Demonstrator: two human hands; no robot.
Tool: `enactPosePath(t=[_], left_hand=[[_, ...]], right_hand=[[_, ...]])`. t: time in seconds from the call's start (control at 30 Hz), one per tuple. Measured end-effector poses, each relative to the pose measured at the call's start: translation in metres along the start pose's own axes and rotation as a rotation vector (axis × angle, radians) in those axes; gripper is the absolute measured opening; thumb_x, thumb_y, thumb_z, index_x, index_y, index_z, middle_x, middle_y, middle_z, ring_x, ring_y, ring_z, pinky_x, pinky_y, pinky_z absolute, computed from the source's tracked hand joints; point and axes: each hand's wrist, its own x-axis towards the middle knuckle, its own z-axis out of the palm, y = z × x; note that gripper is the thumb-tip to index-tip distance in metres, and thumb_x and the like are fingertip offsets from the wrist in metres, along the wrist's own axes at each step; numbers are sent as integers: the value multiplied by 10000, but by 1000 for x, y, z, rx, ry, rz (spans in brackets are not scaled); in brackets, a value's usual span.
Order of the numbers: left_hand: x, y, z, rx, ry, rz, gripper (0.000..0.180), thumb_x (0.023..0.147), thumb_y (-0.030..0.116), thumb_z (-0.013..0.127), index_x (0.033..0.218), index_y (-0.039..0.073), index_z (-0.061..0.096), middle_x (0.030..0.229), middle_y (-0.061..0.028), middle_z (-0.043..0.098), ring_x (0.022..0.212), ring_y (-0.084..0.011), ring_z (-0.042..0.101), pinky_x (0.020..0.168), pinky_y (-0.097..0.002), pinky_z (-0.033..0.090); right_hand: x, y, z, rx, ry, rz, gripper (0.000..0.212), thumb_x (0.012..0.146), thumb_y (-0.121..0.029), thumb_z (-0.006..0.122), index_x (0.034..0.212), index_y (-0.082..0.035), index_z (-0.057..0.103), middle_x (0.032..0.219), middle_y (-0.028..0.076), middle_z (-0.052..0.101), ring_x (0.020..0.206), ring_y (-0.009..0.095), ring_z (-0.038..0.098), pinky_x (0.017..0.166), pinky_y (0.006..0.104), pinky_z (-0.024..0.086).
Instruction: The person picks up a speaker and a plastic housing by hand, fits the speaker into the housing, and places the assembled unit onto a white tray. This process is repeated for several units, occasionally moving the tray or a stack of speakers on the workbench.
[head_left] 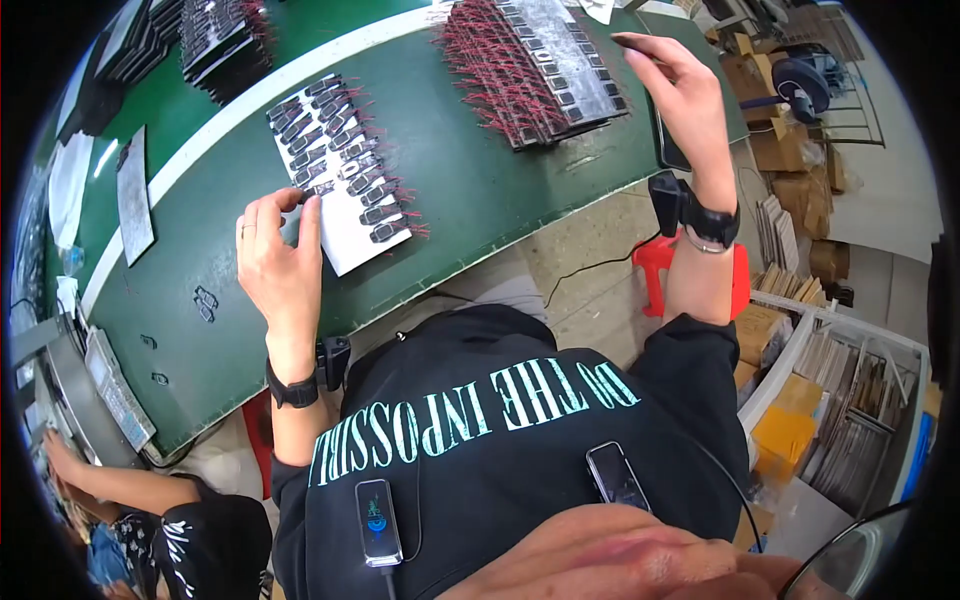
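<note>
White card lies on the green table, bearing small black parts with thin red wires in two columns. Its long axis runs away from the person, the far end tilted to the left. White surface shows at its near left portion.

Left hand is the nearer of the two: its fingertips are at the card's left edge, so the card lies ahead and to the right of the palm. Thumb and forefinger are bent toward each other with little gap between the tips. Something dark shows at the tips; whether it is gripped cannot be determined.

Right hand is well apart from the card, raised at the right side of a stack of boards carrying similar black parts. Thumb and forefinger extend leftward, their tips close together; a dark spot shows there, and whether anything is held cannot be confirmed.

Between right hand and card stands the stack, with a dense fringe of red wires on its left side. Wires also project from the card's right edge, toward the stack.

Further out, loose black pieces and a grey plate lie left of the left hand. A red stool stands below the right forearm, and cardboard boxes are piled beyond. Another person's forearm appears at lower left.
</note>
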Motion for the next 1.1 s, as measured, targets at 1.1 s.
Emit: enactPosePath(t=[1.1], left_hand=[[-56, -78, -68, 476, 262, -182, 133, 796, 191, 785, 892, 104, 753, 940, -26, 671, 926, -255, 604, 765, -367, 533]], right_hand=[[-42, -52, 3, 463, -15, -112, 200, 990, 1, 555, 1177, 46, 612, 1116, 146, 672, 1012, 213, 655, 949, 342, 512]])
